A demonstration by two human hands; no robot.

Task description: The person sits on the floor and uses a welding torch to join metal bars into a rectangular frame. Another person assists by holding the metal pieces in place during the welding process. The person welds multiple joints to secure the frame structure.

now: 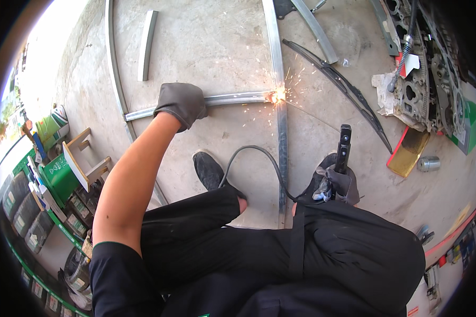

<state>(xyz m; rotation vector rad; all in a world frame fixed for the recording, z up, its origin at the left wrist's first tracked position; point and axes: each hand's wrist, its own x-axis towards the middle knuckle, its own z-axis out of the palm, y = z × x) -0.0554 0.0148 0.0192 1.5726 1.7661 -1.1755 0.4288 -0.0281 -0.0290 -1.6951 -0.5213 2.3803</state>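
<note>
My left hand point(180, 105), in a dark grey glove, is closed around a metal crossbar point(238, 98) lying between two long metal bars. At the crossbar's right end, sparks and a bright glow point(278, 95) come off where it meets the right long bar point(283, 153). In my gloved right hand point(344, 185) is a black welding electrode holder point(344, 145), gripped upright. From its jaw a thin welding rod point(314, 117) slants up-left to the glowing joint. A black cable point(264, 150) loops from near my right hand across the floor between my feet.
The left long bar point(112, 63) and a short loose metal piece point(148, 45) lie on concrete. Right of the joint are a wiper blade point(349, 90), engine parts point(410, 95), a red-edged tray point(409, 150) and a metal can point(428, 164). Shelving point(63, 227) stands at left.
</note>
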